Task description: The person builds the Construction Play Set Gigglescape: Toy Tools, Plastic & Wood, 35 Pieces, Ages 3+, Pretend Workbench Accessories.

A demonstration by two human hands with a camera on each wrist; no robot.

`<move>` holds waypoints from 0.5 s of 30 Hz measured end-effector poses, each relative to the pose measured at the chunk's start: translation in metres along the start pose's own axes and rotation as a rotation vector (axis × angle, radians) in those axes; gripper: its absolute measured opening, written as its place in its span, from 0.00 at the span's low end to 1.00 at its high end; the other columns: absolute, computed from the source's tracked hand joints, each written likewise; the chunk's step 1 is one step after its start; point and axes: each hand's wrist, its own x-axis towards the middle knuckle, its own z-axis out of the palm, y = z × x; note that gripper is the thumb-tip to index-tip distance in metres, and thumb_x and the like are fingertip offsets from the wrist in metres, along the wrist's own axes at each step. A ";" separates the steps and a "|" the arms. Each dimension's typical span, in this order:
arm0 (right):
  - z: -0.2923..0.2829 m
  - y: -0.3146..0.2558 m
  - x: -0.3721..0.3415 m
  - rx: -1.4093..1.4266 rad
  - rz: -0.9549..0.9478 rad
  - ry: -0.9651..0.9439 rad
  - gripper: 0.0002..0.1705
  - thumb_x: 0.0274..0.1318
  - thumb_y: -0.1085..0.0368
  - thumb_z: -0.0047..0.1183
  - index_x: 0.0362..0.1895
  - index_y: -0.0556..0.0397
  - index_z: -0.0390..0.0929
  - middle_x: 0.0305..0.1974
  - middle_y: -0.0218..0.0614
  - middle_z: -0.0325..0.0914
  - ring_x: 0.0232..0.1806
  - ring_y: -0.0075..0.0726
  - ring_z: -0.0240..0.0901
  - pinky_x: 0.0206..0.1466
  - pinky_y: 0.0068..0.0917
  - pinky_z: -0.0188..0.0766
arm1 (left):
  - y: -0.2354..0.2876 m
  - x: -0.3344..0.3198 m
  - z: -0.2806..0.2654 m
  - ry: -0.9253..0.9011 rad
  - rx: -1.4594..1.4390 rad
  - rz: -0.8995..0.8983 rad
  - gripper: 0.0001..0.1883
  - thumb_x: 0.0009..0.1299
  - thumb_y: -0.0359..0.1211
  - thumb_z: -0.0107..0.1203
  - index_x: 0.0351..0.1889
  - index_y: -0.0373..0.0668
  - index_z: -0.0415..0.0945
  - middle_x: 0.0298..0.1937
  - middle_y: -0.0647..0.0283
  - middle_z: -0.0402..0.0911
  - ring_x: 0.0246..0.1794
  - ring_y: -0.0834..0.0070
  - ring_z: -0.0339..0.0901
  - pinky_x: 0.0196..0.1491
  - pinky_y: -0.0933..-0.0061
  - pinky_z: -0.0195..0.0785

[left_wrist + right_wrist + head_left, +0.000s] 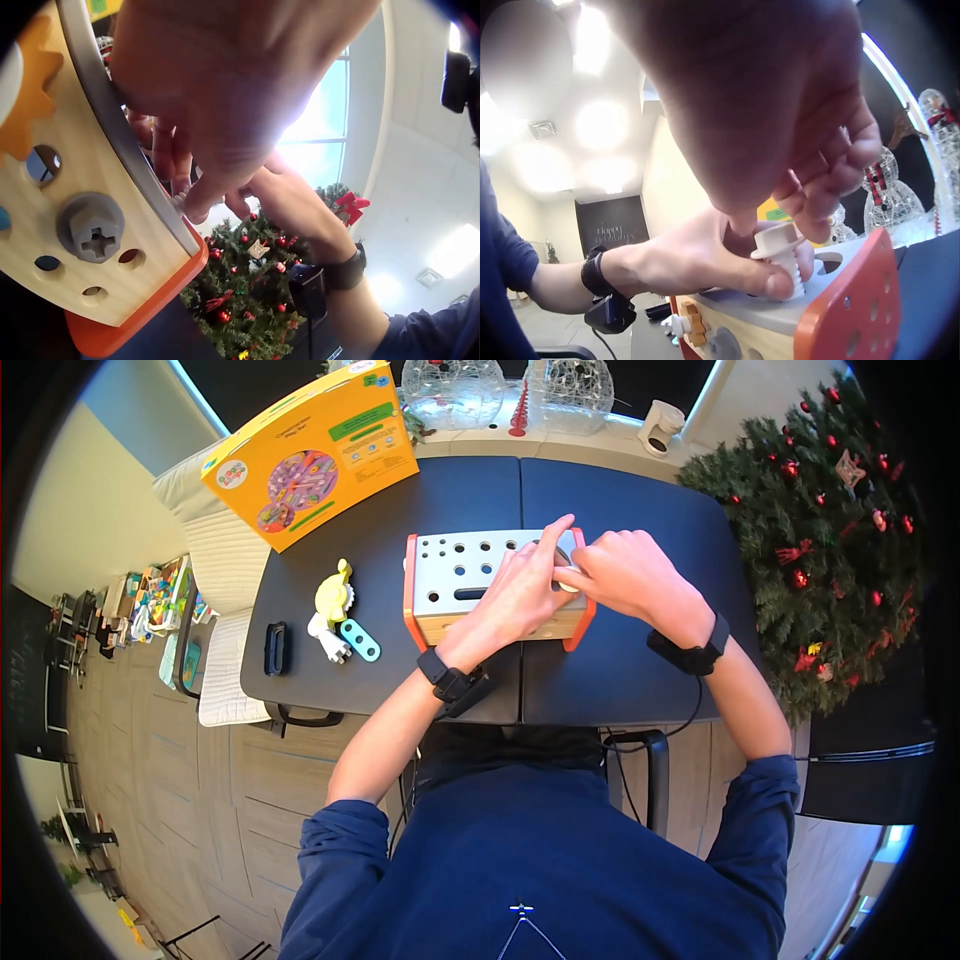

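Note:
A wooden toy workbench [441,577] with a grey holed top and orange-red end panels stands on the dark table. At its right end, both hands meet over a white toy screw [786,259], which stands nearly upright at the grey top. My left hand [520,595] pinches the threaded shaft, its thumb [769,283] lying across the thread. From above, my right hand [635,575] holds the screw's head between thumb and fingers, partly hidden in the head view. On the workbench's side, the left wrist view shows a grey screw [94,229] and an orange gear [34,82].
Left of the workbench lie a yellow toy piece [334,598], a white piece [325,635] and a teal holed strip [360,641]. A small black tray [277,650] sits near the left edge. Behind stands a yellow box [350,435]; a decorated tree [800,540] borders the right side.

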 end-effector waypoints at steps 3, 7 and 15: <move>0.004 0.011 -0.016 0.403 -0.242 0.303 0.16 0.72 0.53 0.56 0.49 0.52 0.83 0.45 0.45 0.85 0.47 0.59 0.84 0.48 0.51 0.80 | 0.016 -0.003 -0.012 -0.083 -0.096 -0.105 0.52 0.71 0.28 0.71 0.87 0.40 0.46 0.55 0.43 0.88 0.61 0.39 0.83 0.65 0.46 0.74; 0.017 0.020 -0.010 0.502 -0.389 0.265 0.15 0.71 0.56 0.58 0.50 0.53 0.81 0.49 0.44 0.82 0.51 0.59 0.82 0.52 0.52 0.79 | -0.006 -0.001 -0.008 -0.111 -0.099 -0.013 0.54 0.72 0.28 0.69 0.89 0.43 0.41 0.59 0.41 0.86 0.62 0.41 0.83 0.67 0.47 0.73; 0.014 -0.001 0.001 0.120 -0.057 0.172 0.15 0.73 0.54 0.58 0.51 0.51 0.82 0.30 0.50 0.87 0.33 0.64 0.85 0.37 0.51 0.80 | 0.003 0.000 -0.005 -0.060 0.011 0.016 0.56 0.72 0.25 0.69 0.90 0.44 0.40 0.57 0.44 0.85 0.60 0.48 0.84 0.68 0.51 0.74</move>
